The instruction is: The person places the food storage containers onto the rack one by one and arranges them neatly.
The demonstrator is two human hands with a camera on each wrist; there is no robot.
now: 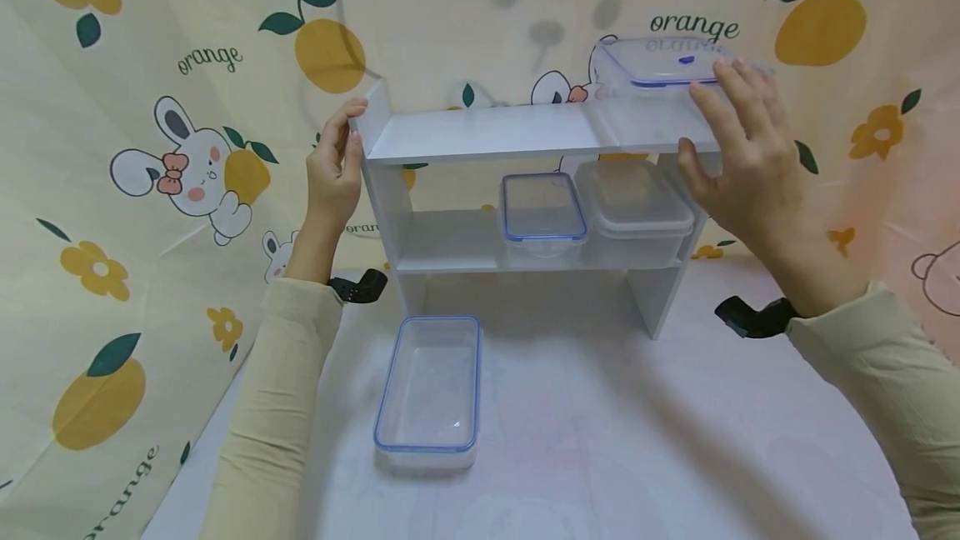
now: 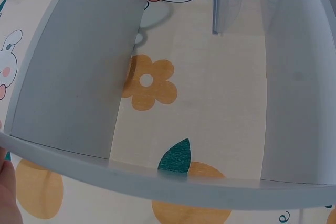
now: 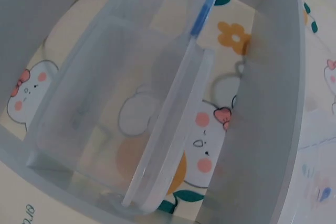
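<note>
At the upper left corner of a white two-tier shelf (image 1: 487,132), my left hand (image 1: 335,169) grips the side panel, fingertips over its top edge. My right hand (image 1: 753,161) is at the other end of the top board, its fingers extended against the near right part of a clear lidded food container (image 1: 637,69) with a blue seal. That container's right end is partly hidden by the fingers. On the middle board stand a small blue-sealed container (image 1: 543,207) and, right beside it, a larger frosted container (image 1: 637,202).
An open clear box (image 1: 427,382) with a blue rim sits on the white table (image 1: 570,440), in front of the shelf's left side. Behind the shelf hangs a printed cloth (image 1: 465,15) with oranges and rabbits. The shelf's inner wall (image 2: 68,66) fills much of the left wrist view.
</note>
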